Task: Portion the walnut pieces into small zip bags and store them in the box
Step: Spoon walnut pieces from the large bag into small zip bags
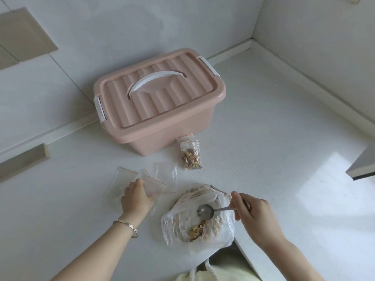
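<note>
Spreading across the view, the speckled white counter (263, 138) carries a pink plastic box (162, 122) at the back. Its ribbed lid is on and its white handle lies flat. Nearest the person sits a crumpled clear plastic bag (221, 230), mouth open upward, with walnut pieces (195, 232) inside. Just before the box lies a filled zip bag (190, 155), its long axis running away from the person and its red-striped seal toward the box. The left hand (136, 199) curls its fingers on an empty zip bag (155, 186), with other empty bags (165, 175) flat beside it. The right hand (253, 211) pinches a metal spoon (205, 212) by its handle. The spoon points left, its shiny bowl over the big bag's mouth.
</note>
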A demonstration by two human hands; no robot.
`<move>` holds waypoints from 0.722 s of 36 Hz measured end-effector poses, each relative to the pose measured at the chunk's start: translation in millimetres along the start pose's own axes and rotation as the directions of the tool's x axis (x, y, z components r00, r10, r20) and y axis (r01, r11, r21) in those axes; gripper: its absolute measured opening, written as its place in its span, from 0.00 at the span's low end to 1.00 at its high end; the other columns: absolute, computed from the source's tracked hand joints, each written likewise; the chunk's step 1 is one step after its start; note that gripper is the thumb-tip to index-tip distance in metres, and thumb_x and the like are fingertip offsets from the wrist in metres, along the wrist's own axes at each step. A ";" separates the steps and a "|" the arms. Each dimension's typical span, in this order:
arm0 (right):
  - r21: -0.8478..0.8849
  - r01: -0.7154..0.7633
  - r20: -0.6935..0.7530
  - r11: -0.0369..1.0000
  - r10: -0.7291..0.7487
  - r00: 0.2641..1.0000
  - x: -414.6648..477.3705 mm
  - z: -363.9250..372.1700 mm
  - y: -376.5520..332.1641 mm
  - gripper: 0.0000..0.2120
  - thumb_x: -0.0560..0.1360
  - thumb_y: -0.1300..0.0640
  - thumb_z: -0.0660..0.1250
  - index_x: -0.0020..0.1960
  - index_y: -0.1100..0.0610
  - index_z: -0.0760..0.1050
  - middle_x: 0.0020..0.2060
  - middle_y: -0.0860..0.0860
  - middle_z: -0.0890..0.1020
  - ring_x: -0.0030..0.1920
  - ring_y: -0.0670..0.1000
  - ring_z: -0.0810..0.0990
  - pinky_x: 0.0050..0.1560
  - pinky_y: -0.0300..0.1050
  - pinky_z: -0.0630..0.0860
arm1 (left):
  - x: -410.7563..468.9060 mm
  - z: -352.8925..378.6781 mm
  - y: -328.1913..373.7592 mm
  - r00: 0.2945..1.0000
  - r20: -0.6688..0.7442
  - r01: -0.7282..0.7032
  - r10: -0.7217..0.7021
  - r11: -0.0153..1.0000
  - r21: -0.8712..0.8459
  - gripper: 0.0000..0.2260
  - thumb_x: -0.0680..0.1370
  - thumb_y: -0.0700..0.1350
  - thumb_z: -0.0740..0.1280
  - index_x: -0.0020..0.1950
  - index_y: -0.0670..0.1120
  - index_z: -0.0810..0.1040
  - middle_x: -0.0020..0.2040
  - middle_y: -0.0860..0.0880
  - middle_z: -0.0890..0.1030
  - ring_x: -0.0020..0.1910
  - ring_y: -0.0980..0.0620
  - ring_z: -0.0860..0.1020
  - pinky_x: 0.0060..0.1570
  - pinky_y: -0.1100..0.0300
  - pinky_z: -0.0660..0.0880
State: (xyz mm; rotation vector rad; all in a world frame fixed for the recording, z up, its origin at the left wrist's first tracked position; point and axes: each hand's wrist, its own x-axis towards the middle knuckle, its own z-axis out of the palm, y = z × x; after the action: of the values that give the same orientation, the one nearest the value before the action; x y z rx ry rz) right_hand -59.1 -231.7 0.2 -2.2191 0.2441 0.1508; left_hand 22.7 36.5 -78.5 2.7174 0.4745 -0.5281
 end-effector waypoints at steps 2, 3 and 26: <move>-0.012 0.010 0.006 1.000 -0.010 1.000 -2.1 0.6 -1.6 0.22 0.76 0.45 0.56 0.32 0.57 0.77 0.24 0.53 0.77 0.23 0.45 0.70 0.26 0.38 0.65 | 1.1 1.6 -4.4 1.000 -0.011 0.027 -0.028 0.998 -0.048 0.20 0.73 0.49 0.69 0.60 0.43 0.70 0.56 0.45 0.75 0.60 0.42 0.70 0.54 0.52 0.68; -0.013 0.015 0.009 1.000 -0.015 1.000 -3.3 0.9 -2.3 0.23 0.75 0.44 0.55 0.32 0.58 0.77 0.24 0.54 0.77 0.23 0.44 0.71 0.26 0.37 0.65 | 1.6 2.0 -5.2 0.999 -0.010 0.045 -0.046 0.996 -0.075 0.18 0.73 0.49 0.69 0.58 0.43 0.70 0.52 0.46 0.76 0.58 0.42 0.71 0.53 0.52 0.68; 0.491 -0.065 0.015 0.869 0.066 0.998 -1.6 -4.6 -58.5 0.14 0.77 0.50 0.57 0.41 0.56 0.77 0.22 0.46 0.66 0.25 0.45 0.67 0.32 0.40 0.71 | -108.8 -67.8 49.9 0.871 0.141 -0.092 0.471 0.438 -0.894 0.07 0.74 0.33 0.66 0.40 0.44 0.78 0.33 0.53 0.82 0.37 0.59 0.80 0.40 0.70 0.74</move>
State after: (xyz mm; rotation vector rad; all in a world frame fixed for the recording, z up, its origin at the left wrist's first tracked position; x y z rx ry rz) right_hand -47.3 -200.0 48.2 -1.7020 0.3204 0.1083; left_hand -33.4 -10.1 38.1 1.5700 0.0829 -0.4976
